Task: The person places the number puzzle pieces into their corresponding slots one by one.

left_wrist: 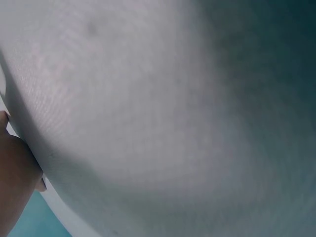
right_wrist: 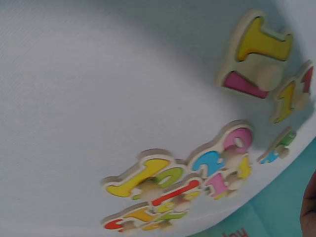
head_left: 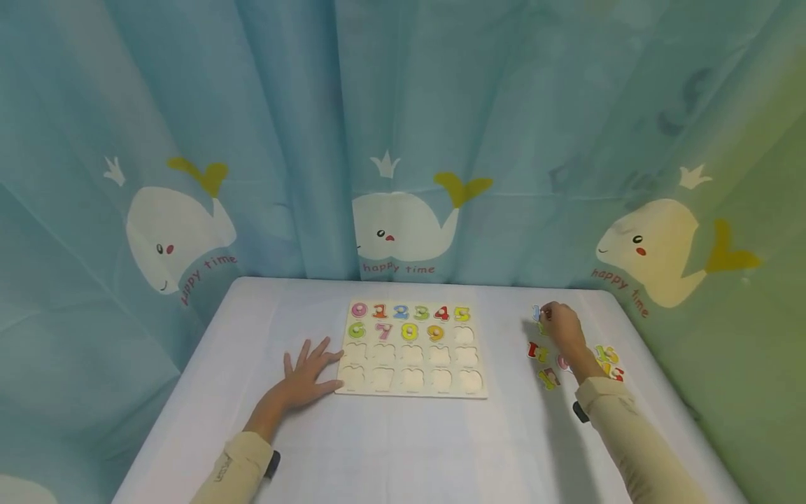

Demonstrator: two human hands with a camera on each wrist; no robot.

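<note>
On the white table lies a wooden number puzzle board (head_left: 412, 350). Colourful digits 0 to 9 fill its first row and most of the second; bare recesses show below. My left hand (head_left: 305, 374) rests with fingers spread, touching the board's left edge. To the right, my right hand (head_left: 562, 327) bends its fingers beside a blue-and-green number piece (right_wrist: 279, 145); whether they pinch it is unclear, and the right wrist view cuts off the fingertips. Close by lie a yellow-and-magenta piece (right_wrist: 254, 54) and a yellow-and-red piece (right_wrist: 294, 94).
Other knobbed number pieces lie bunched under the right forearm, among them a blue-and-pink 10 (right_wrist: 222, 153) and a yellow-and-green piece (right_wrist: 143, 175). A blue-green curtain (head_left: 283, 140) with whale prints hangs behind and beside the table (head_left: 409, 448).
</note>
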